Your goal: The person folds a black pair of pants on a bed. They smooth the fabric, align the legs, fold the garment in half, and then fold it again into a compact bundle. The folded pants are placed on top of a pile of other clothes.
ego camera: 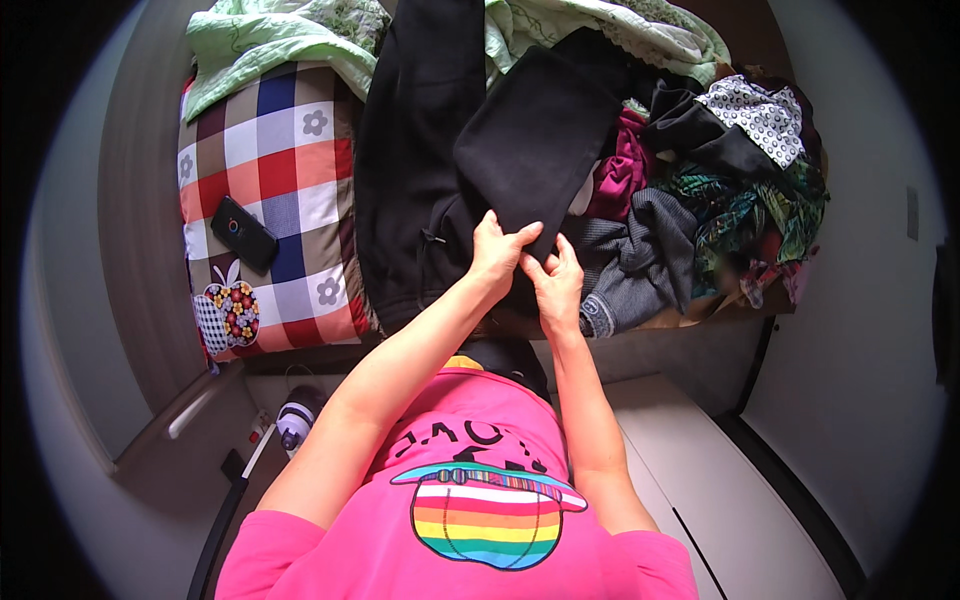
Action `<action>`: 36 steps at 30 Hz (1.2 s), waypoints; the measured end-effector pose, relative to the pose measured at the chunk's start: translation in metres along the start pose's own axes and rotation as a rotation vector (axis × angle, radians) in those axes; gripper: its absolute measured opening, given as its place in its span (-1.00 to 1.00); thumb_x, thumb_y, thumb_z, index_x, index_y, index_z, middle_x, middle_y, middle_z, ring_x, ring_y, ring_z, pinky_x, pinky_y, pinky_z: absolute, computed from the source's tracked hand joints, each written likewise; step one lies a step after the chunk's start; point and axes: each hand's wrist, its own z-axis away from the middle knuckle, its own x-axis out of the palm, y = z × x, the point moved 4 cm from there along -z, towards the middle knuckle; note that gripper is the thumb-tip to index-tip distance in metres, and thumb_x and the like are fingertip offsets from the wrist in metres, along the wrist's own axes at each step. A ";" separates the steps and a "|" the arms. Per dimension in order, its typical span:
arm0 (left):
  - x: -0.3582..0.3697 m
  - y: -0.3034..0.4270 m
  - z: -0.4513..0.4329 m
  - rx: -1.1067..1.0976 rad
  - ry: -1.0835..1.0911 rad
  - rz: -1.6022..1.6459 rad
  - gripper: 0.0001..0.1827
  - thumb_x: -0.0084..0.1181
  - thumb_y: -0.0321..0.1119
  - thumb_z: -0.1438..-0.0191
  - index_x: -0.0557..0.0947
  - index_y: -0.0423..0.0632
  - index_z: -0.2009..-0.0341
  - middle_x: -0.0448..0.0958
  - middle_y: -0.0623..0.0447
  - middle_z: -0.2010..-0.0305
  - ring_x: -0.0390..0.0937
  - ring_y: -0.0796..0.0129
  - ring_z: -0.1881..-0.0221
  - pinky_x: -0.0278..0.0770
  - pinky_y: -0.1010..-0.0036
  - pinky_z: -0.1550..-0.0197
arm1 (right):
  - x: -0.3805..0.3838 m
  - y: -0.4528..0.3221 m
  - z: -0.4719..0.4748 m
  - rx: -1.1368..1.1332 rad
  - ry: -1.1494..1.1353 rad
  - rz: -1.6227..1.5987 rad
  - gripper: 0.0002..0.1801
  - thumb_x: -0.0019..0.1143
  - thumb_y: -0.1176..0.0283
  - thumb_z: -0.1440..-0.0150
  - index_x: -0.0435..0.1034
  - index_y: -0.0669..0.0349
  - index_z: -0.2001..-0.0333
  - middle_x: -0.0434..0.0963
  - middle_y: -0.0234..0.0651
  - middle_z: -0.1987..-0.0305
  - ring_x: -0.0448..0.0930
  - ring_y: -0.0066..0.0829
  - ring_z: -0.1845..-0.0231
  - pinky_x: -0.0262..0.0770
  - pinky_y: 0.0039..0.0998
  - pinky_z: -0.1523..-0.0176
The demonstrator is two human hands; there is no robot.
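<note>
Black cloth trousers [420, 142], with a drawstring near the lower middle, lie on the bed before me. Part of a black garment [536, 135] is folded across to the right. My left hand [501, 247] pinches its near edge between thumb and fingers. Close beside it on the right, my right hand [553, 277] grips the tapered near corner of the same cloth. The two hands almost touch. Whether the folded part belongs to the trousers with the drawstring, I cannot tell.
At the left a checked pillow [300, 157] carries a dark smartphone [245, 235]. A green quilt [292, 37] lies along the far side. Right of the black cloth are a magenta garment [622, 169], a grey ribbed garment [652, 240], a patterned white cloth [754, 112] and a green printed garment [787, 202].
</note>
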 end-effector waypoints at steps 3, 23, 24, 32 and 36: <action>-0.017 -0.003 0.006 0.033 -0.061 0.047 -0.58 0.19 -0.61 0.09 0.41 -0.23 0.08 0.50 0.00 0.09 0.47 0.36 0.08 0.39 0.47 -0.04 | -0.014 -0.002 0.006 0.044 0.046 0.265 -0.62 0.14 0.53 -0.07 0.28 0.41 0.03 0.56 -0.30 0.33 0.54 -0.62 0.40 0.46 -0.61 0.27; -0.026 0.029 0.049 -0.006 -0.225 0.011 -0.67 0.08 -0.66 0.07 0.47 -0.26 0.13 0.57 -0.01 0.23 0.54 0.44 0.26 0.50 0.56 0.14 | 0.004 -0.045 -0.007 -0.429 -0.077 0.419 -0.84 0.28 0.57 0.13 0.52 0.28 0.38 0.45 -0.35 0.40 0.44 -0.56 0.45 0.34 -0.55 0.39; -0.027 0.026 0.050 -0.015 -0.222 0.015 -0.67 0.08 -0.66 0.06 0.47 -0.25 0.13 0.57 -0.01 0.23 0.54 0.44 0.26 0.50 0.56 0.14 | 0.004 -0.045 -0.007 -0.439 -0.067 0.460 -0.88 0.26 0.58 0.12 0.50 0.30 0.42 0.45 -0.34 0.41 0.43 -0.57 0.47 0.34 -0.55 0.40; -0.036 0.024 0.048 0.045 -0.154 -0.017 -0.59 0.08 -0.63 0.03 0.39 -0.30 0.03 0.53 -0.05 0.12 0.51 0.39 0.16 0.45 0.53 0.03 | -0.050 -0.020 -0.003 -0.338 0.149 0.616 -0.91 -0.01 0.50 -0.10 0.35 0.28 0.42 0.43 -0.19 0.46 0.47 -0.30 0.49 0.37 -0.32 0.36; -0.036 0.026 0.051 0.031 -0.153 -0.028 -0.56 0.09 -0.62 0.02 0.36 -0.35 -0.01 0.50 -0.08 0.07 0.49 0.37 0.11 0.41 0.54 -0.01 | -0.170 0.052 -0.007 -0.263 0.401 0.763 -0.88 0.02 0.46 -0.05 0.35 0.32 0.40 0.47 -0.18 0.48 0.51 -0.30 0.53 0.42 -0.35 0.36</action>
